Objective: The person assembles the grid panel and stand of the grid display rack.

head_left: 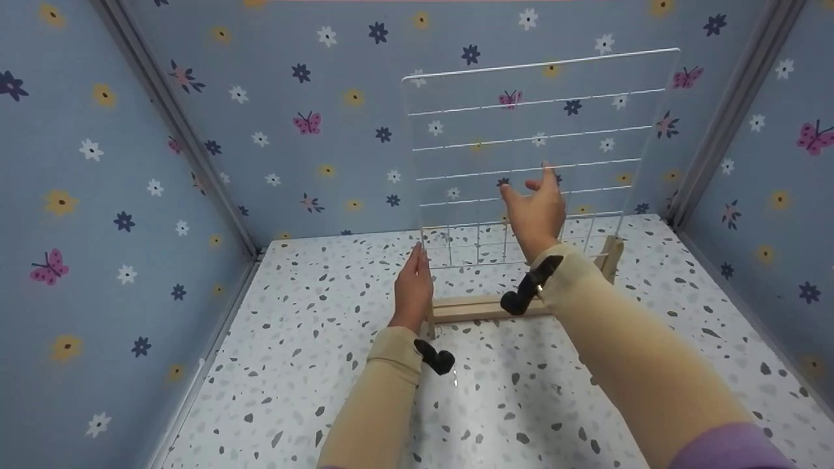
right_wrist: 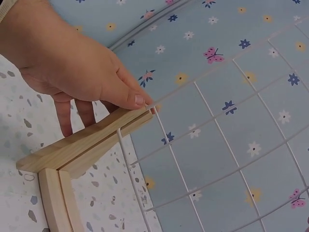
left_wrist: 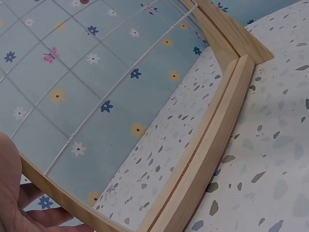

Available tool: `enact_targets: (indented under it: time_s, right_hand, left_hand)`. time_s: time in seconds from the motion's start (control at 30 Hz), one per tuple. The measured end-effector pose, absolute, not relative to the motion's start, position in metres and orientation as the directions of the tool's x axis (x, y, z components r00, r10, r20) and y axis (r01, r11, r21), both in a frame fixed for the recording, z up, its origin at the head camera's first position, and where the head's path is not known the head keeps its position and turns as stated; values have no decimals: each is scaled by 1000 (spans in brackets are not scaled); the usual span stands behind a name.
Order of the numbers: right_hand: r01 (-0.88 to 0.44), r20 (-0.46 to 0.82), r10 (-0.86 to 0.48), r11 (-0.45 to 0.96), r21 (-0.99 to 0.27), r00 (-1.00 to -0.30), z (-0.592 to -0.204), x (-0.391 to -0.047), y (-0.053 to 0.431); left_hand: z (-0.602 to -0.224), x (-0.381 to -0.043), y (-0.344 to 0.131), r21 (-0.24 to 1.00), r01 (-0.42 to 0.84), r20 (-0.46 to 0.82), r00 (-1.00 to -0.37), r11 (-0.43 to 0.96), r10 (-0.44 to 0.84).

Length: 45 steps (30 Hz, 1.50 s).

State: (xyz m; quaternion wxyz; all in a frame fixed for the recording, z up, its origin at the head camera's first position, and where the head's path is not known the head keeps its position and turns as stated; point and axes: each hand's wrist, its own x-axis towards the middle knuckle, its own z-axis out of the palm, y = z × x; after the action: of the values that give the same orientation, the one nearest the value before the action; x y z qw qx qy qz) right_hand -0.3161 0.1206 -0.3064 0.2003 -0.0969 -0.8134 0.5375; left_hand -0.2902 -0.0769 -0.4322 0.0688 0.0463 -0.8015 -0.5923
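Observation:
A white wire grid rack (head_left: 479, 263) stands near the back wall in a wooden frame, which has a grooved crossbar (head_left: 482, 311) and two side pieces. My left hand (head_left: 414, 290) grips the left wooden side piece (left_wrist: 67, 203); its fingers go behind the wood. The right wrist view also shows this left hand (right_wrist: 91, 72), thumb lying along the top of the wood. In the head view my right hand (head_left: 539, 212) is raised before the grid, thumb and index finger spread, the index tip overlapping a wire. The right side piece (head_left: 611, 257) stands beyond it.
A white speckled tabletop (head_left: 313, 391) bears the rack. Blue walls with flowers and butterflies (head_left: 352, 143) rise at the back and both sides, joined by grey corner strips (head_left: 179, 124). A small dark camera (head_left: 521, 296) sits on each wrist.

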Motion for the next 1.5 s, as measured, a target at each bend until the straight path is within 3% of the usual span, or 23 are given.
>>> enact_targets:
  time_s: [0.57, 1.5]
  right_hand:
    - [-49, 221, 373, 419, -907, -901, -314, -318, 120]
    - [-92, 248, 383, 381, -920, -890, -326, -312, 123]
  left_hand:
    - [-435, -291, -73, 967, -112, -86, -989, 228, -124]
    - [-442, -287, -73, 963, -1, 26, -995, 269, -96]
